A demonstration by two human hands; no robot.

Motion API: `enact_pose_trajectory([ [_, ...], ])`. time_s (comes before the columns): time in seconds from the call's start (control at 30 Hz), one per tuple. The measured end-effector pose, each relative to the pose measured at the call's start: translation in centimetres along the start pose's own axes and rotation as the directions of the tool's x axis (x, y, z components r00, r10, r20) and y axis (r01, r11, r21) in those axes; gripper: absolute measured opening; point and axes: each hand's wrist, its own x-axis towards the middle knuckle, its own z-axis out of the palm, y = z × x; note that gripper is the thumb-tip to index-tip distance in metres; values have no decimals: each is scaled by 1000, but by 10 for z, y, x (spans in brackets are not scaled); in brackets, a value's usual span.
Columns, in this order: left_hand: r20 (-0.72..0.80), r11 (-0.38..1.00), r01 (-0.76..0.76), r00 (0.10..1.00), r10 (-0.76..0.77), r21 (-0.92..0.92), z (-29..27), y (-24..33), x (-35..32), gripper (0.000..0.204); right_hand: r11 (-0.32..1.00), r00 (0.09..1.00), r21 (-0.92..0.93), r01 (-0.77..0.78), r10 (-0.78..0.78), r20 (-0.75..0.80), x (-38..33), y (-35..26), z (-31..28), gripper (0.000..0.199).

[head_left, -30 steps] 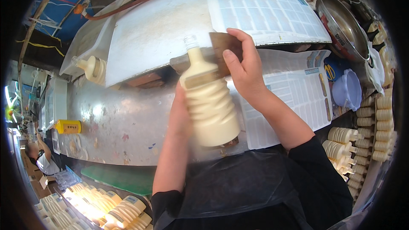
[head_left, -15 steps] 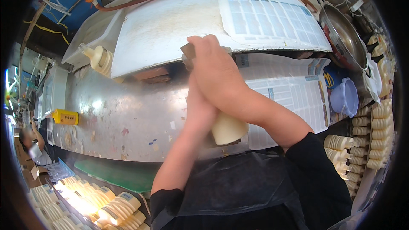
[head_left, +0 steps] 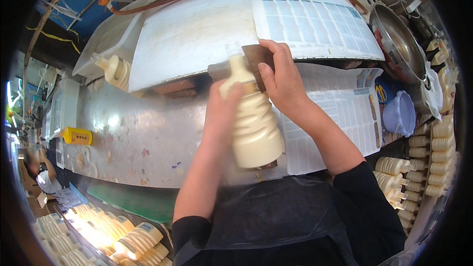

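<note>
In front of me lies a cream bottle (head_left: pixel 256 133) with wavy ridges and a clear mouth that points away from me. My left hand (head_left: pixel 222 111), somewhat blurred, is closed on the bottle's left side below the neck. Just right of the neck, my right hand (head_left: pixel 285 79) pinches a flat brown rectangular piece (head_left: pixel 258 64) between thumb and fingers; its material is unclear. A grey-brown flat piece (head_left: pixel 219 71) shows behind the bottle's shoulder, partly hidden. On my right, a printed label sheet (head_left: pixel 330 118) lies beside the bottle.
A white raised board (head_left: pixel 197 29) with another label sheet (head_left: pixel 310 19) spans the far side. Yellow container (head_left: pixel 77 136) and another cream bottle (head_left: pixel 116 69) are leftward; a purple bucket (head_left: pixel 400 113) and metal pan (head_left: pixel 399 42) rightward. Many bottles (head_left: pixel 140 241) are stacked at both sides.
My hands were crossed together over the bottle's neck. They have come apart, the right one to the right with the brown piece, uncovering the bottle's neck and body.
</note>
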Motion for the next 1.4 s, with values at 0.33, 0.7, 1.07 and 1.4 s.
enact_pose_trajectory([
  [0.33,56,990,-92,994,98,-103,-21,-34,21,46,997,991,59,41,-33,-129,-11,35,11,42],
  [0.7,36,989,-146,989,145,30,-10,-15,-33,53,889,880,-180,422,-449,-157,-39,6,-21,25],
  [1.07,44,922,-182,983,178,342,-9,-17,-35,69,724,775,-288,627,-619,128,-22,-64,27,11],
  [1.4,26,881,-319,943,331,349,-11,-25,-37,74,873,883,-190,449,-401,243,-3,-65,13,14],
])
